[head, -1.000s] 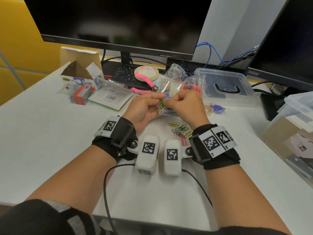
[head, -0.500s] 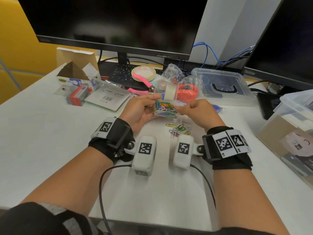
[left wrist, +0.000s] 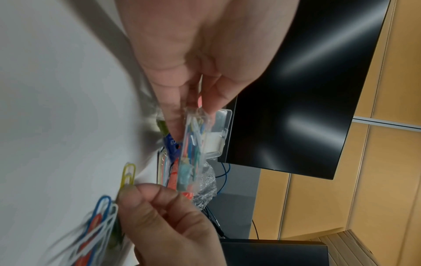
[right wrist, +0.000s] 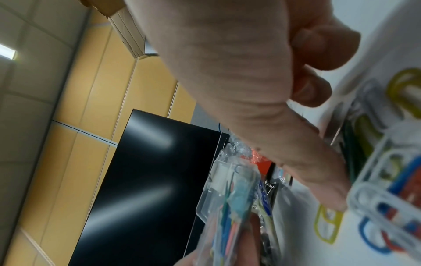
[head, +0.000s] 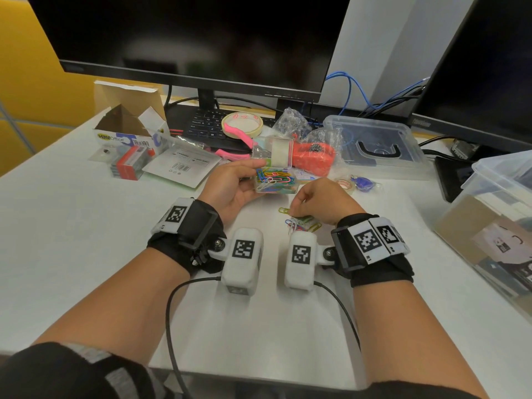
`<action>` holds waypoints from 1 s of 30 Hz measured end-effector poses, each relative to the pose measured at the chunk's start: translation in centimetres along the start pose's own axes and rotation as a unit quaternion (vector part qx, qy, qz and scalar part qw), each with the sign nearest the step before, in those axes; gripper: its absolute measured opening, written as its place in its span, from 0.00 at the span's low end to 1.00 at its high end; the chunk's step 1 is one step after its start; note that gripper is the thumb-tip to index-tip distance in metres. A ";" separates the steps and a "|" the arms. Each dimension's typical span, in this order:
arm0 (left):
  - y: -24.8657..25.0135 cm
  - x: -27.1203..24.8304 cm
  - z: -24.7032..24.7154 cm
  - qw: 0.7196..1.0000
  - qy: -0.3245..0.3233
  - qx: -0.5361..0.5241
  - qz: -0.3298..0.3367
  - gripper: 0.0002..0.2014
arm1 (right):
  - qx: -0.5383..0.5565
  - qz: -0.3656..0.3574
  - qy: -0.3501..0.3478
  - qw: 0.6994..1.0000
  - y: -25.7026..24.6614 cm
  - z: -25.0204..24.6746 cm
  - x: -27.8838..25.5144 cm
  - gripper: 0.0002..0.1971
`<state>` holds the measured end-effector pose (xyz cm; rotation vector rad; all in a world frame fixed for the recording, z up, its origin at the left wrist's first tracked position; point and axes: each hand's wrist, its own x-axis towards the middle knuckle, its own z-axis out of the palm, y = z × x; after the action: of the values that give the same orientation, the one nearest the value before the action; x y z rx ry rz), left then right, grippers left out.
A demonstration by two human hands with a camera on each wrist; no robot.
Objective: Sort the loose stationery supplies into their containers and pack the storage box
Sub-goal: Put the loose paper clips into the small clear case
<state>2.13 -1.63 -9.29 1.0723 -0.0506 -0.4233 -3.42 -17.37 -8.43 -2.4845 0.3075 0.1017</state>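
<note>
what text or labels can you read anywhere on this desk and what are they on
"Office", after a yellow word too blurred to read: on the open cardboard box.
Barcode and small print: on the white packet, too small to read.
Red print: on the tape roll, illegible.
Logo: on the right monitor bezel, too blurred.
Square coded markers, not words: on the wrist straps; small letters beside them are too small to read.

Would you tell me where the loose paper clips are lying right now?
In the head view the loose paper clips lie on the white table, directly under the right hand, just nearer the person than the clear clip box.
</note>
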 end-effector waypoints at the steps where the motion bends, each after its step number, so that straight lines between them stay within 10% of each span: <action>1: 0.0 0.0 0.0 1.000 0.001 0.001 0.000 0.15 | -0.006 -0.003 -0.002 1.000 -0.1 0.1 0.0 0.03; 10: -0.1 0.4 -0.3 1.000 0.016 0.008 0.021 0.14 | -0.036 -0.042 -0.001 0.998 0.0 0.0 0.0 0.05; 20: -0.1 0.4 -0.2 0.999 -0.012 0.034 0.032 0.14 | 0.219 -0.049 0.148 0.963 -0.9 -1.1 -0.6 0.08; 30: -0.4 0.3 0.0 0.998 -0.046 0.030 0.025 0.14 | 0.125 -0.022 0.195 0.973 -2.0 0.2 -0.1 0.11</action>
<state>2.23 -1.94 -9.69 1.1085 -0.1734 -0.4282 -3.06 -15.69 -7.39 -2.2446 0.4000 -0.4241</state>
